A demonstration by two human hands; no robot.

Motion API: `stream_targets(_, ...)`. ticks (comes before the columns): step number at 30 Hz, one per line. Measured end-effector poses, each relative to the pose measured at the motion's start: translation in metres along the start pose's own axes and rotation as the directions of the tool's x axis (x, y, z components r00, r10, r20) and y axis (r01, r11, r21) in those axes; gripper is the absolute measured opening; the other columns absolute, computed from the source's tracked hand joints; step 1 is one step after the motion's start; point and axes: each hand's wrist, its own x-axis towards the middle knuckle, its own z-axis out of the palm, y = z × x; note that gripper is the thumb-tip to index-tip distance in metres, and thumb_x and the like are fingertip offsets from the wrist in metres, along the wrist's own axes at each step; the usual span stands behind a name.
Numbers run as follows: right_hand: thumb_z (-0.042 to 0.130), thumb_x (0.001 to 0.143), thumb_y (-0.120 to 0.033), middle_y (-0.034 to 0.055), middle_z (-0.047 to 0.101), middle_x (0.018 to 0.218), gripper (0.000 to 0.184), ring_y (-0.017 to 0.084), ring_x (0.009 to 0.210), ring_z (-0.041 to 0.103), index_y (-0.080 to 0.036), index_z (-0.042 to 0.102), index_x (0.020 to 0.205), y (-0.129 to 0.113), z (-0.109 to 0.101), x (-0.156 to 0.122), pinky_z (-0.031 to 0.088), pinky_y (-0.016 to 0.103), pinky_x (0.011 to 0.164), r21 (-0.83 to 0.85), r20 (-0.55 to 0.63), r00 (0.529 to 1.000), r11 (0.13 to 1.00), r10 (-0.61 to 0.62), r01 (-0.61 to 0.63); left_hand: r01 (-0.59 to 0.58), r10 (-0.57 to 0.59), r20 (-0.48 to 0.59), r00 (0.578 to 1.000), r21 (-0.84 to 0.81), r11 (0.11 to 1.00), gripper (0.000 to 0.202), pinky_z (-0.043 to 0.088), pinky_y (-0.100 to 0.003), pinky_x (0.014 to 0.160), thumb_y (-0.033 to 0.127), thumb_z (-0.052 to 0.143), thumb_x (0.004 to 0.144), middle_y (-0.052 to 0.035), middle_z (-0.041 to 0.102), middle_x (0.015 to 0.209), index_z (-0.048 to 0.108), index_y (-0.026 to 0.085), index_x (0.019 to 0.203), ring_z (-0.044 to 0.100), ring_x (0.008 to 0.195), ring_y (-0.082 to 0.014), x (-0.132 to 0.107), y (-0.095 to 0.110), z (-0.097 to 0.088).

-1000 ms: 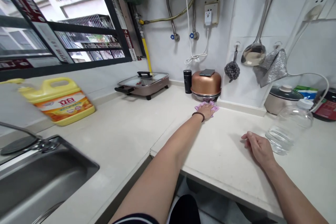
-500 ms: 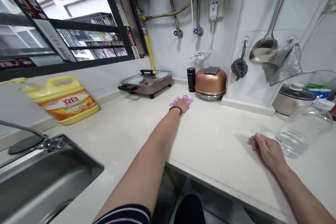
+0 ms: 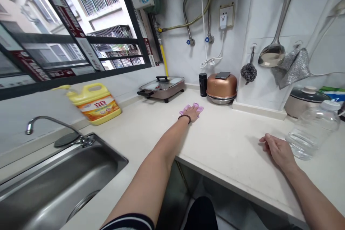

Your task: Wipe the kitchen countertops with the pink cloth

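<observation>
Corner of a pale kitchen desk [image 3: 223, 136], viewed from above. Note first the left grip [image 3: 193, 113], at long reach near the back: palm down, fingers spread and extended over a crumpled purple cloth [image 3: 199, 106], with the fabric pressed to the desk rather than clutched. Note next the right grip [image 3: 279, 151], resting farther right: loosely curled, well short of a fist, with nothing visible inside. Near the cloth, toward the wall, an upright black thermos [image 3: 203, 84] beside a copper-coloured bowl [image 3: 221, 86], apparently upturned over a steel one, with a smartphone [image 3: 222, 75] flat on top. Chief hazard, as judged: too wide a sweep of the left grip into the thermos, narrow and hence easily toppled; or into the bowls, with a jolt liable to send the smartphone off the domed crown. To the left, a lidded electric skillet [image 3: 174, 92] with projecting black handle, likewise open to a snag. Beside the right grip, a large clear plastic bottle [image 3: 309, 133], contact between the two impossible to judge; easily nudged, probably, by a careless shift. Also possible: slipping of the cloth from beneath the palm, for want of a closed hold.
</observation>
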Motion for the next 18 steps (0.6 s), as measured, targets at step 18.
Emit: stream_targets(18,0.035,0.092,-0.087,0.0038,0.069,0.062,0.079,0.020,0.057,0.064,-0.021,0.077,0.081,0.004,-0.002,0.001,0.048,0.030,0.061,0.001,-0.080,0.995,0.998,-0.068,0.068,-0.074,0.073,-0.003,0.997,-0.046,0.996,0.057,0.027,-0.058,0.122,0.050,0.026,0.106,-0.0056,0.028,0.172,0.030,0.038,0.162,0.031,0.154,-0.0315,-0.068,-0.006,0.007)
